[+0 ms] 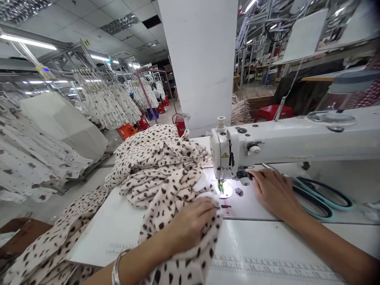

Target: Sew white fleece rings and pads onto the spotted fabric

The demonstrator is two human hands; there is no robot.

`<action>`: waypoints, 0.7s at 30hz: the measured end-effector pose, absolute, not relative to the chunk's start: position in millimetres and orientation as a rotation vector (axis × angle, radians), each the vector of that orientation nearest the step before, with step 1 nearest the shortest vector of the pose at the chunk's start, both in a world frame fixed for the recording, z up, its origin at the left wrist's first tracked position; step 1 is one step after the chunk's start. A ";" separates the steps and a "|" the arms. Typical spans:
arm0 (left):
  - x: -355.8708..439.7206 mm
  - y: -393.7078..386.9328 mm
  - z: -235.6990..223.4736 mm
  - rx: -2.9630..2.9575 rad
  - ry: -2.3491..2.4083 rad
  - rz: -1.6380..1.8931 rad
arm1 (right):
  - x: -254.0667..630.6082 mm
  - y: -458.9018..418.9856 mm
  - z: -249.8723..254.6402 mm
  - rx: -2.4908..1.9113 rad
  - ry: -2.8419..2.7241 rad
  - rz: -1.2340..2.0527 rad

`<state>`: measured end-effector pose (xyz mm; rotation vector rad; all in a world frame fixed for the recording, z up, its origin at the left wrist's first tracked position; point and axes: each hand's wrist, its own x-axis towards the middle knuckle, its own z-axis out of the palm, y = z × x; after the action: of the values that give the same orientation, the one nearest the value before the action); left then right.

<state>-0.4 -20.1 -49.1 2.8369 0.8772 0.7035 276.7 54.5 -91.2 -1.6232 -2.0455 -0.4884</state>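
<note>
My left hand is closed on a cream plush fabric with dark spots, gripping its edge by a white piece just in front of the needle area. The fabric spreads over the table and hangs off its left side. The sewing machine has its lit presser foot at the plate, with the fabric edge beside it. My right hand lies palm down right of the foot, fingers stretched toward the machine head's tension knob, fingertips partly hidden. Large scissors with teal-and-black handles lie behind and beside that hand.
A ruler scale is printed along the table's front edge. A white pillar stands behind the machine. Racks of hanging white garments fill the left background. A red stool and a cardboard box stand on the floor.
</note>
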 end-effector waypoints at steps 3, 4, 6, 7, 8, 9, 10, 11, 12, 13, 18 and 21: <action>-14.1 -55.6 -44.5 2.838 0.742 0.729 | 276.8 54.5 -93.2 -1.602 -2.049 -0.460; -17.3 -64.6 -41.8 2.822 0.714 0.742 | 276.7 54.5 -93.5 -1.596 -2.045 -0.452; -20.1 -79.2 -37.0 2.778 0.748 0.777 | 276.8 53.8 -92.8 -1.581 -2.036 -0.444; -19.4 -85.7 -36.0 2.764 0.813 0.781 | 277.0 53.0 -91.8 -1.569 -2.039 -0.439; -17.7 -92.2 -36.6 2.771 0.895 0.774 | 277.2 51.7 -90.4 -1.553 -2.043 -0.435; -15.0 -99.0 -38.9 2.804 0.988 0.752 | 277.3 49.8 -88.6 -1.535 -2.048 -0.430; -12.0 -106.1 -42.9 2.864 1.090 0.718 | 277.1 46.8 -86.7 -1.510 -2.058 -0.419; -9.0 -113.4 -48.1 2.936 1.193 0.686 | 276.2 42.7 -84.5 -1.474 -2.076 -0.401; -6.3 -120.3 -53.9 3.004 1.288 0.662 | 274.4 37.1 -82.2 -1.429 -2.104 -0.375; -4.5 -126.6 -59.3 3.053 1.370 0.648 | 271.2 29.9 -79.5 -1.370 -2.147 -0.346; -8.4 -136.6 -58.8 2.785 1.397 1.032 | 235.7 -18.8 -57.8 -0.865 -2.402 0.208; -17.2 -128.5 -38.1 2.166 1.452 1.195 | 210.1 -37.2 -41.4 -0.673 -2.476 0.539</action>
<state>-17.2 -128.5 -38.1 2.1659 1.4519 1.1954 210.1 -37.2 -41.4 -0.6731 -2.4755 0.5391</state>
